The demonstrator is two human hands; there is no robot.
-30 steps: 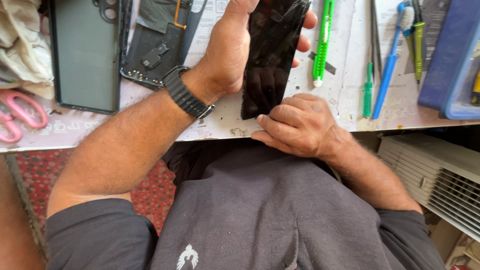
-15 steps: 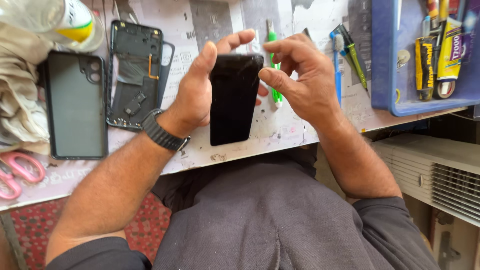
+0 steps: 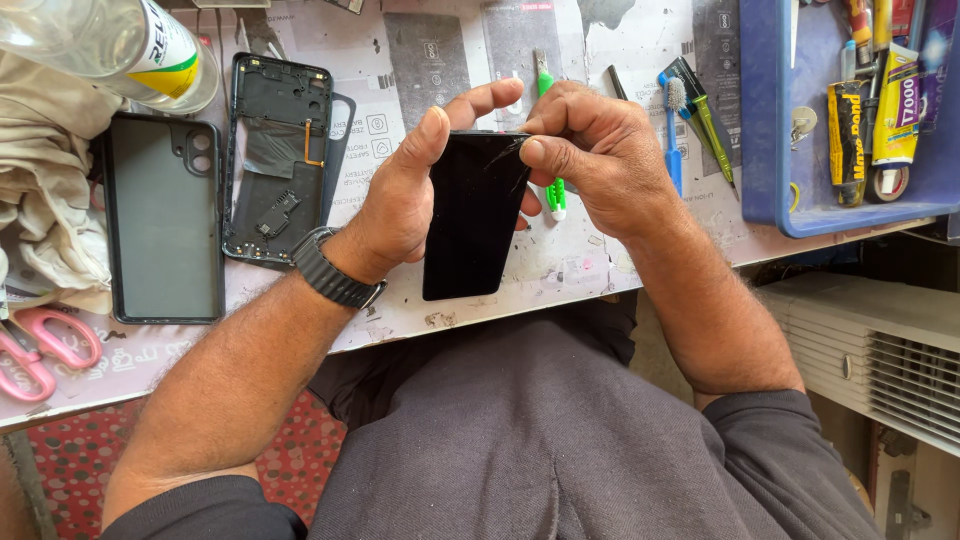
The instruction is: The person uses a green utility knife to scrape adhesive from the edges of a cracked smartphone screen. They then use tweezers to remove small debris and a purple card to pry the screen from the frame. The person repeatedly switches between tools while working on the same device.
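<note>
A black phone screen panel (image 3: pixel 472 220) stands upright over the workbench edge, cracked near its top right corner. My left hand (image 3: pixel 405 190) grips it from the left side, thumb along its upper left edge and fingers behind it; a dark watch sits on that wrist. My right hand (image 3: pixel 590 155) pinches the panel's top right corner with thumb and fingertips. A green and white tool (image 3: pixel 550 190) lies on the bench behind the right hand.
A dark phone case (image 3: pixel 165 220) and an opened phone frame (image 3: pixel 275 150) lie at the left, beside a cloth (image 3: pixel 45 200), a clear bottle (image 3: pixel 110 40) and pink scissors (image 3: pixel 35 345). A blue tray (image 3: pixel 770 120) with glue tubes stands at the right, a blue toothbrush (image 3: pixel 673 130) beside it.
My right hand moved from the panel's lower end up to its top right corner. The panel now stands more upright, and the view shifted toward the bench's right.
</note>
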